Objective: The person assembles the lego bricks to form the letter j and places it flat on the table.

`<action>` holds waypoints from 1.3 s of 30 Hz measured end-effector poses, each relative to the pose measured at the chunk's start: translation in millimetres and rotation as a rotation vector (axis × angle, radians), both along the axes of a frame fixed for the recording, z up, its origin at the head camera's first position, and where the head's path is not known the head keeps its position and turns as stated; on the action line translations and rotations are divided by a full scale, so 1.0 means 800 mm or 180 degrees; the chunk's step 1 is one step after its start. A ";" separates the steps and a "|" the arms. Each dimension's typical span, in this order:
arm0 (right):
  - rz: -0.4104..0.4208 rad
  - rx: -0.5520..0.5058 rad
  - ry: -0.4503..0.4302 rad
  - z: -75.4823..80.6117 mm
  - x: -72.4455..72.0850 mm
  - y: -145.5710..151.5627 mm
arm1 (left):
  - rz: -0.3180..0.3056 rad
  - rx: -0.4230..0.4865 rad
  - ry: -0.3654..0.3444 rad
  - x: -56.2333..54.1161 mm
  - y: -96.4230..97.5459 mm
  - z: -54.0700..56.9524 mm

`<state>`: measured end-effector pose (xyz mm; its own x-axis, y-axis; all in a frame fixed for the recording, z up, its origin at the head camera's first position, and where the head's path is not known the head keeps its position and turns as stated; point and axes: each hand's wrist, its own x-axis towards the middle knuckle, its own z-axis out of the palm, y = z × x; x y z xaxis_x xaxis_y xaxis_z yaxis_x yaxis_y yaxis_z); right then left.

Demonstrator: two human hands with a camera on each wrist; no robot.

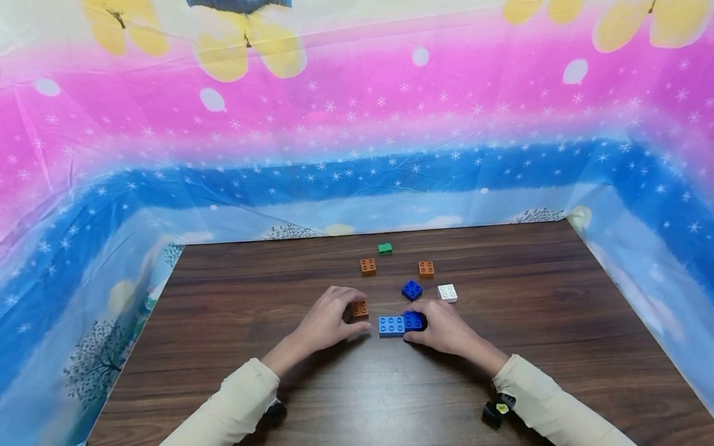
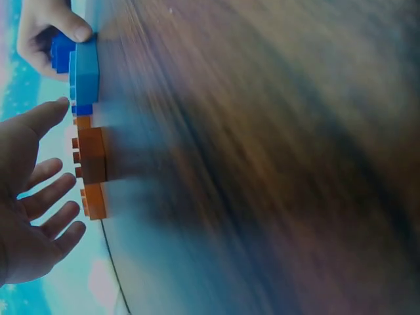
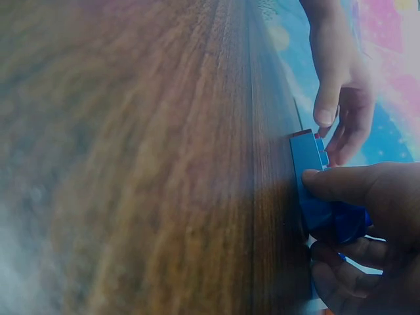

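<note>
My right hand (image 1: 446, 327) pinches a dark blue brick (image 1: 413, 320) between thumb and fingers. That brick stands higher than the light blue brick (image 1: 392, 326) and over its right end; whether the two are pressed fully together cannot be told. In the right wrist view the thumb lies against the side of the light blue brick (image 3: 307, 157). My left hand (image 1: 328, 319) hovers around an orange brick (image 1: 359, 310), thumb and fingers spread apart. The left wrist view shows a gap between those fingers and the orange brick (image 2: 92, 155).
Farther back on the wooden table (image 1: 251, 279) lie a second dark blue brick (image 1: 412, 290), a white brick (image 1: 447, 293), two more orange bricks (image 1: 367, 267) and a green brick (image 1: 385, 248). A patterned cloth (image 1: 357, 179) hangs behind the table and along its sides.
</note>
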<state>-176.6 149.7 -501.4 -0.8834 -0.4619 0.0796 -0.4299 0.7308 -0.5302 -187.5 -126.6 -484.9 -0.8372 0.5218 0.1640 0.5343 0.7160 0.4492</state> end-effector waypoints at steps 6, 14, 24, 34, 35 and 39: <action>-0.0011 -0.0003 0.0013 -0.002 0.000 0.000 | 0.0049 0.0094 -0.0061 -0.007 -0.005 -0.006; 0.0006 -0.0006 -0.0001 0.002 0.000 0.000 | 0.0164 0.0042 -0.0177 -0.015 -0.007 -0.007; -0.0020 0.0043 -0.0027 -0.005 -0.001 0.002 | 0.0177 0.0006 -0.0175 -0.017 0.000 -0.010; -0.0045 0.0038 -0.0013 -0.004 0.002 -0.003 | 0.0218 -0.0038 -0.0240 -0.015 -0.002 -0.007; -0.0045 0.0040 -0.0013 -0.004 0.002 -0.003 | 0.0212 -0.0031 -0.0238 -0.016 -0.002 -0.006; -0.0043 0.0044 -0.0028 0.000 0.000 -0.003 | 0.0113 0.0047 -0.0232 -0.016 -0.002 0.001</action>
